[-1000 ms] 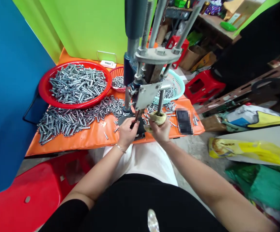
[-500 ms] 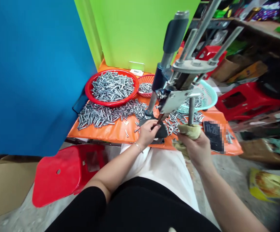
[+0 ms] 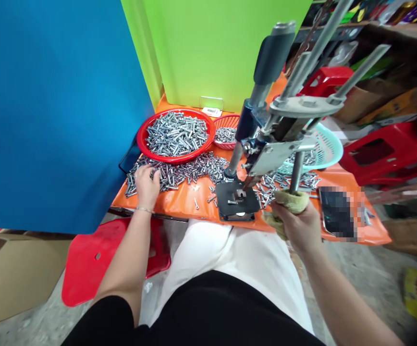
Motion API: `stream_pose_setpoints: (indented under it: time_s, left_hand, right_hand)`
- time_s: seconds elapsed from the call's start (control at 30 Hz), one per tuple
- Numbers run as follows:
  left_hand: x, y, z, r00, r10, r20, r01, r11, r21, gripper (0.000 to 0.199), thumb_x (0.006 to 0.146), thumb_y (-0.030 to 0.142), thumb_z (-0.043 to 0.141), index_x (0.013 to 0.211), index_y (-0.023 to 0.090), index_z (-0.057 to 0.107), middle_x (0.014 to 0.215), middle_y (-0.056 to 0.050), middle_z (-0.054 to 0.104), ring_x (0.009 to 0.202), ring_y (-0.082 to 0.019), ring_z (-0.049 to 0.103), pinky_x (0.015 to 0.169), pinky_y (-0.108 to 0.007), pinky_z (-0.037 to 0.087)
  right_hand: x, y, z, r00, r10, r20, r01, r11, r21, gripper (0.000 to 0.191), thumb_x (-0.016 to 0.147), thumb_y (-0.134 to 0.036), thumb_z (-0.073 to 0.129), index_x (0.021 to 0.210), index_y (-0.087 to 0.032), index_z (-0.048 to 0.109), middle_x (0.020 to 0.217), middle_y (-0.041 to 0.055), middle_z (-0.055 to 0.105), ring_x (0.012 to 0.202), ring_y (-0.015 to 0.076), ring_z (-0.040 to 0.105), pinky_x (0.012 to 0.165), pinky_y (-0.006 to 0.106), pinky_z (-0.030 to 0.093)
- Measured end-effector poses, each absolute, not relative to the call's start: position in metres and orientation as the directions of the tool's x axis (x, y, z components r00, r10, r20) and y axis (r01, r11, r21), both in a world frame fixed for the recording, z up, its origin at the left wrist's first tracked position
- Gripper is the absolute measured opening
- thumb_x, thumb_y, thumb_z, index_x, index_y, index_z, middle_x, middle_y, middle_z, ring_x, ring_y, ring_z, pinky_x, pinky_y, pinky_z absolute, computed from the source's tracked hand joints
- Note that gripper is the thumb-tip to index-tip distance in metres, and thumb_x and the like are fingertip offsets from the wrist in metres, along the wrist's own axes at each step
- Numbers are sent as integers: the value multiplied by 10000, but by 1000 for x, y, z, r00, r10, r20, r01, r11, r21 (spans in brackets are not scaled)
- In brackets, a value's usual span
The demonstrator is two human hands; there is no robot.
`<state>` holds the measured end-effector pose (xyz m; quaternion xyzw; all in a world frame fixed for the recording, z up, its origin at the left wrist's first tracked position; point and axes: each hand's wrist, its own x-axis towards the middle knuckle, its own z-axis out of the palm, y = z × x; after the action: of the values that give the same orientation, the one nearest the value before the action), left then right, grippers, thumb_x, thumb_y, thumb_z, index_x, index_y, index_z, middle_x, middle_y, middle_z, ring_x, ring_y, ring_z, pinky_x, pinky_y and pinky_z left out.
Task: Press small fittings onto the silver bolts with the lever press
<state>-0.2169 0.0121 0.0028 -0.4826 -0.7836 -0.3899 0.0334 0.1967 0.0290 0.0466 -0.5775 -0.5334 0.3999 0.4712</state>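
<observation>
My left hand (image 3: pixel 147 186) reaches down onto a loose pile of small silver metal parts (image 3: pixel 172 175), rod-shaped and some with a ring at one end. Its thumb and fingers are apart, with parts showing between them; the fingertips are partly hidden. My right hand (image 3: pixel 298 223) is wrapped around the cloth-covered handle (image 3: pixel 292 201) of a hand lever press (image 3: pixel 273 156). Under the press head, a small metal block (image 3: pixel 240 194) sits on the black base plate (image 3: pixel 225 192). One silver part (image 3: pixel 232 202) lies beside that block.
A red basin (image 3: pixel 141 142) heaped with parts stands behind the pile. Further back are a pink basket (image 3: pixel 226 118) and a mint basket (image 3: pixel 333 144) holding parts. A phone (image 3: pixel 334 211) lies on the orange-covered table (image 3: pixel 208 190). A red stool (image 3: pixel 89 254) is at lower left.
My left hand has left the press base and moved left to the parts pile, uncovering the block and base plate. My right hand still grips the handle. The view has shifted slightly.
</observation>
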Motion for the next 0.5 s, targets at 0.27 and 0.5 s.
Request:
stream_pose_setpoints:
  time_s: [0.27, 0.5]
  left_hand:
    - [-233, 9, -21, -561, 768, 308, 799, 405, 446, 768, 1016, 471, 394, 1623, 61, 162, 1709, -246, 119, 1600, -385, 76, 1261, -650, 102]
    - [-158, -16, -36, -325, 782, 531, 869, 25, 495, 496, 1002, 380, 484, 1424, 121, 509, 1453, -228, 515, 1423, -321, 440, 1211, -527, 340]
  right_hand:
    - [190, 30, 51, 150, 988, -28, 169, -53, -984, 445, 655, -419, 851, 983, -183, 665, 786, 19, 619, 636, 126, 564, 525, 245, 535]
    - [191, 33, 42, 159, 987, -30, 155, -55, -986, 434, 672, -423, 849, 966, -171, 653, 774, 13, 602, 633, 120, 551, 554, 263, 552]
